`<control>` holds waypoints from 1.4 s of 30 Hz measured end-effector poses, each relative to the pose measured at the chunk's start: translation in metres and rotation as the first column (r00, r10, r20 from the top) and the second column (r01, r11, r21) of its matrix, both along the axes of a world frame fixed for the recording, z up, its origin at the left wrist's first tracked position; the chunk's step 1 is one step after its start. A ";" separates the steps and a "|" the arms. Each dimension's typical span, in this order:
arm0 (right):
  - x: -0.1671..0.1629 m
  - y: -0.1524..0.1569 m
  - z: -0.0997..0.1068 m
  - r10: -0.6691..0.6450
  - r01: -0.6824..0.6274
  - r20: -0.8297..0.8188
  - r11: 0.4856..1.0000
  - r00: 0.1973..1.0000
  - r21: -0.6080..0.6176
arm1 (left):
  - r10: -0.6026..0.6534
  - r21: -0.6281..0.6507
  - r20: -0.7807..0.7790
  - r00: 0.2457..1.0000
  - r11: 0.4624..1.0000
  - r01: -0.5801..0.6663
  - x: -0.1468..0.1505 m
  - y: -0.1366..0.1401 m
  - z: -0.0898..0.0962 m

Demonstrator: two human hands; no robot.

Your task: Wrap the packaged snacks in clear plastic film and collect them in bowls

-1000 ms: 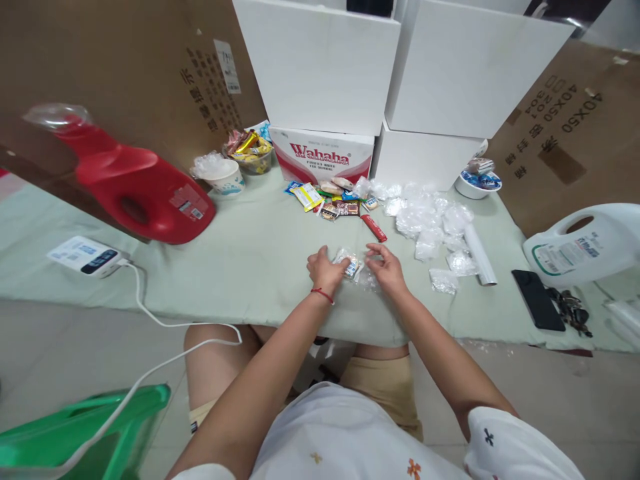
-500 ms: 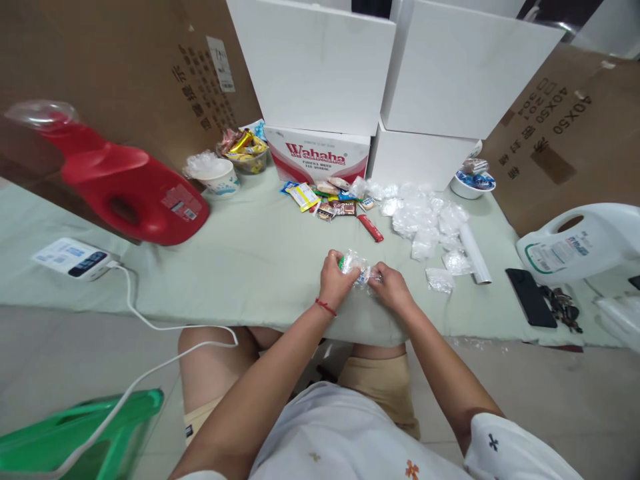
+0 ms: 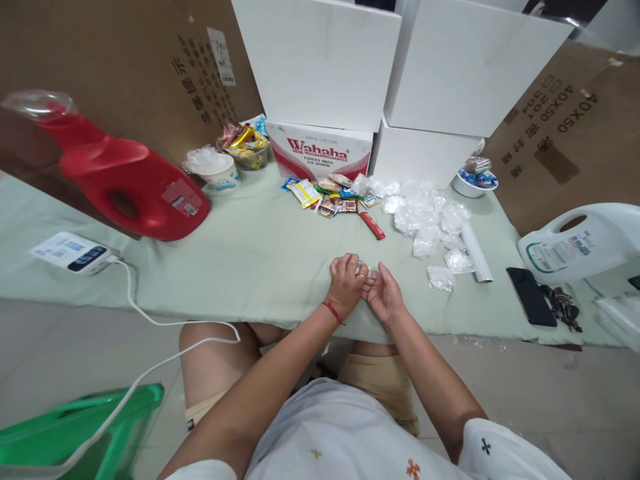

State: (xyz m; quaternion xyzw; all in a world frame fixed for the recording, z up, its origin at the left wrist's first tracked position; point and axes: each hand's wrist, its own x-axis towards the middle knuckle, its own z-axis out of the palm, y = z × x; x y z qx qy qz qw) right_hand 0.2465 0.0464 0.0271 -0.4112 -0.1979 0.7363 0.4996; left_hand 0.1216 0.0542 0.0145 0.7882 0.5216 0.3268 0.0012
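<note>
Over the front part of the table, my left hand (image 3: 346, 283) is closed, back up, around a small clear-plastic-wrapped packet (image 3: 371, 273). Only bits of the wrap show between the hands; its contents are mostly hidden. My right hand (image 3: 386, 297) is turned palm up beside it, thumb apart and fingers reaching to the left fingertips. Beyond the hands lie a red snack bar (image 3: 371, 226) and a small heap of packaged snacks (image 3: 345, 204). To the right is a pile of clear-wrapped packets (image 3: 417, 215), with a roll of plastic film (image 3: 475, 253) alongside.
A red jug (image 3: 135, 187), a paper cup (image 3: 220, 175) and a bowl of sweets (image 3: 253, 157) stand left. White boxes and a Wahaha carton (image 3: 320, 152) form the back. At right are a white bowl (image 3: 473, 190), a white jug (image 3: 575, 247), a phone (image 3: 531, 297) and keys (image 3: 563, 307).
My left hand has rolled over the wrapped packet, back now up, covering most of it. My right hand has let go of its pinch on the wrap and turned palm up.
</note>
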 end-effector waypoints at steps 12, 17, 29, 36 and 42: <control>0.002 0.005 -0.005 -0.241 0.241 0.019 0.970 0.970 0.012 | 0.248 -0.340 0.888 0.387 0.921 0.190 -0.018 -0.019 0.025; -0.004 -0.008 -0.007 -0.274 0.266 0.146 0.961 0.951 0.069 | 0.565 -0.512 0.819 0.098 0.644 0.569 -0.006 -0.022 0.027; 0.016 -0.033 0.003 -0.147 0.004 0.479 0.958 0.865 0.287 | 0.559 -0.365 0.827 -0.062 0.617 0.698 0.012 -0.029 0.029; 0.042 -0.031 0.011 -0.026 -0.155 0.624 0.960 0.781 0.233 | 0.549 -0.322 0.830 -0.097 0.614 0.721 0.015 -0.034 0.028; 0.045 -0.034 0.007 -0.048 -0.102 0.523 0.962 0.851 0.254 | 0.605 -0.292 0.779 -0.163 0.581 0.759 0.015 -0.028 0.035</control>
